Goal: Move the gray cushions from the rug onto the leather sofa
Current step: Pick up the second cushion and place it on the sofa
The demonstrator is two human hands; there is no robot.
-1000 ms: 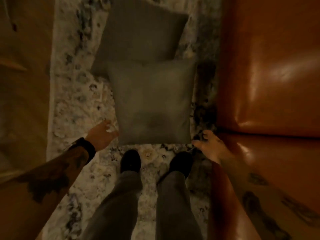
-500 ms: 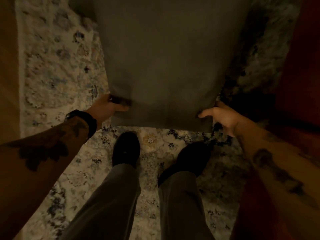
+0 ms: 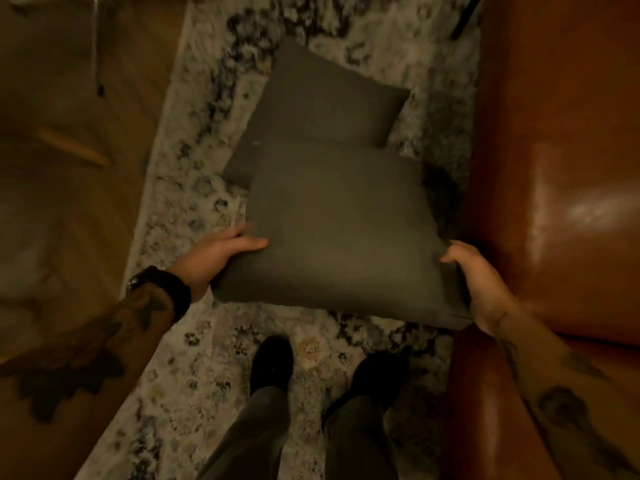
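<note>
I've got the near square gray fabric cushion (image 3: 339, 233) pinched at both near corners, left hand (image 3: 211, 259) & right hand (image 3: 479, 282), its near edge raised off the patterned pale rug (image 3: 194, 188), beside the tan leather sofa (image 3: 561, 168); looks soft, light, so corner grips should do.

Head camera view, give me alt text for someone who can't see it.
Both hands, left and right, grip the near square gray fabric cushion above a patterned pale rug. A second gray cushion lies behind it; a glossy brown leather sofa sits right.
</note>
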